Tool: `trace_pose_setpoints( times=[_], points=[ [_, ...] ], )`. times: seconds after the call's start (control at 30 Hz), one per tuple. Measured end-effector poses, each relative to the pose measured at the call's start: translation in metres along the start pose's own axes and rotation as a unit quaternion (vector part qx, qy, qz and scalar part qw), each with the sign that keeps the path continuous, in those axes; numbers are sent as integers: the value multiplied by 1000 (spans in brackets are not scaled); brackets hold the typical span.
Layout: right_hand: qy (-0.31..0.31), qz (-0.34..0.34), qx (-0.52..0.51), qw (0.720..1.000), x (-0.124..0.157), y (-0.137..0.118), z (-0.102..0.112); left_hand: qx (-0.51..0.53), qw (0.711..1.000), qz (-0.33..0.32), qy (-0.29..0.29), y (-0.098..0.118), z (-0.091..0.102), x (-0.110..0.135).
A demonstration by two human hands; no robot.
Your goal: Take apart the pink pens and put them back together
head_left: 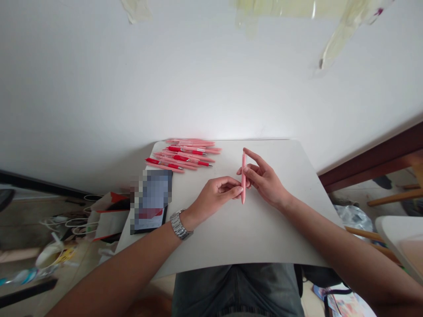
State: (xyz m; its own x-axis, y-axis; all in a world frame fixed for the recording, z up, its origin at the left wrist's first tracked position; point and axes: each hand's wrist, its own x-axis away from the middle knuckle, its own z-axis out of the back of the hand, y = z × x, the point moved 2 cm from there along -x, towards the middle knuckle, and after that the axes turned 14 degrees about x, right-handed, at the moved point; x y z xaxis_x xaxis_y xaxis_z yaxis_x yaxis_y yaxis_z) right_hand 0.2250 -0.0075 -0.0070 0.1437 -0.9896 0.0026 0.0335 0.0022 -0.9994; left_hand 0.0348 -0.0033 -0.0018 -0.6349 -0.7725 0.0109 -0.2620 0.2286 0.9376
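Between my two hands a pink pen (243, 178) stands nearly upright over the table, its tip pointing toward me. My left hand (224, 190) pinches the lower part of the barrel between thumb and fingers. Higher up, my right hand (262, 178) grips the barrel with its thumb and curled fingers, while its index finger reaches to the pen's top end. A pile of pink pens (188, 164) lies at the table's back left, with a few red pens (193, 160) among them, apart from both hands.
The white table (251, 237) meets the wall at the back. A phone (152, 202), partly blurred out, lies at its left edge beside my left forearm. Bags and cables (82, 222) are on the floor at left. A white chair seat (403, 237) stands at right.
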Motion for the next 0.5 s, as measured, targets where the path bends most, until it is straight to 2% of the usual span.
trace_pose_setpoints(
  times=[0.2,0.5],
  points=[
    [31,22,42,998,-3,-1,10,-17,1000,3,6,-3,2,1],
    [132,39,133,982,-10,-11,45,-49,999,4,13,-3,5,2]
  ],
)
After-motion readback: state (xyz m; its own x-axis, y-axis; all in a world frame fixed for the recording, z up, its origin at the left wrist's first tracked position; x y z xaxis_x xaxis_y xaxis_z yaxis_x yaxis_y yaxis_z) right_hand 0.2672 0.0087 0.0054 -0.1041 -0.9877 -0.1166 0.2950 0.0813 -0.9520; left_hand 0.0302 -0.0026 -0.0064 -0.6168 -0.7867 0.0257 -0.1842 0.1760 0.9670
